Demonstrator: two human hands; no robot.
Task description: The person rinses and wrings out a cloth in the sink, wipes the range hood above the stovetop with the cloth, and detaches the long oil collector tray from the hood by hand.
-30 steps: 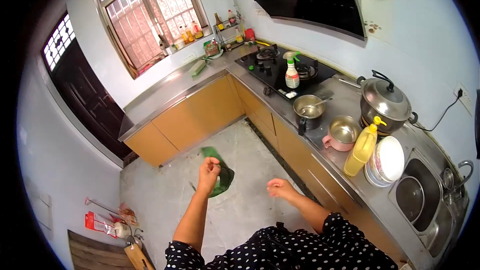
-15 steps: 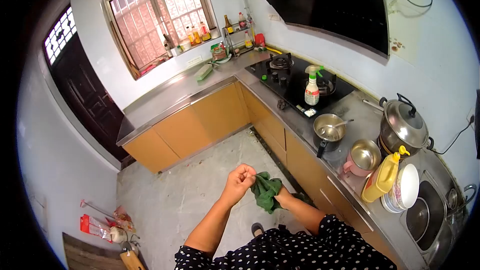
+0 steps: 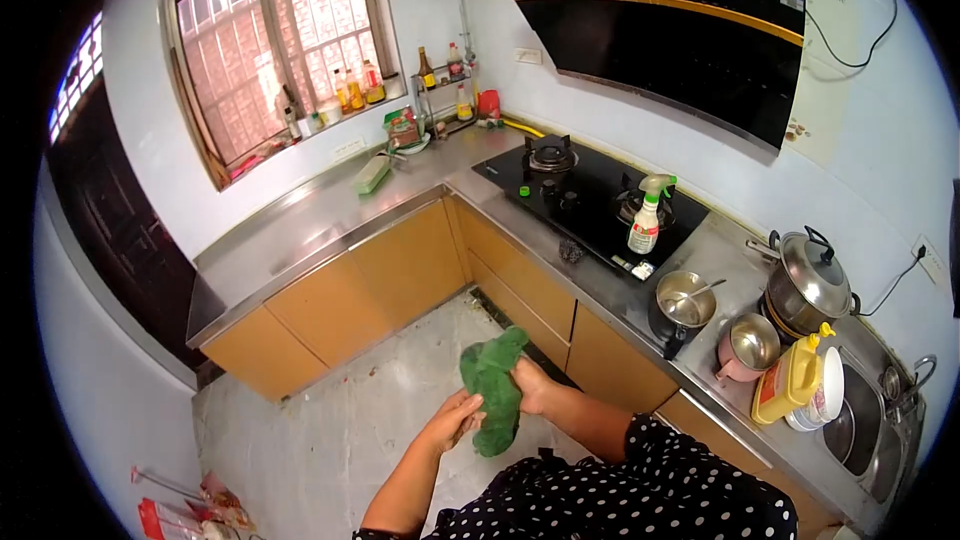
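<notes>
A green cloth (image 3: pixel 492 390) hangs bunched in front of me, above the floor. My left hand (image 3: pixel 455 421) grips its left side, fingers closed on the fabric near the lower half. On the opposite side my right hand (image 3: pixel 532 386) holds the cloth higher up, its fingertips partly hidden behind the fabric. The lower end of the cloth dangles below both hands.
To the right, the counter carries a gas stove (image 3: pixel 590 195), a spray bottle (image 3: pixel 645 220), a saucepan (image 3: pixel 668 318), a pink pot (image 3: pixel 748 347), a lidded steel pot (image 3: pixel 805 285) and a yellow pump bottle (image 3: pixel 790 380) beside the sink (image 3: pixel 868 450). Orange cabinets (image 3: pixel 360 290) run along the floor.
My left hand has moved down and now holds the cloth's side. The cloth has opened into a longer hanging bundle, my right hand has risen slightly, and the view has turned right.
</notes>
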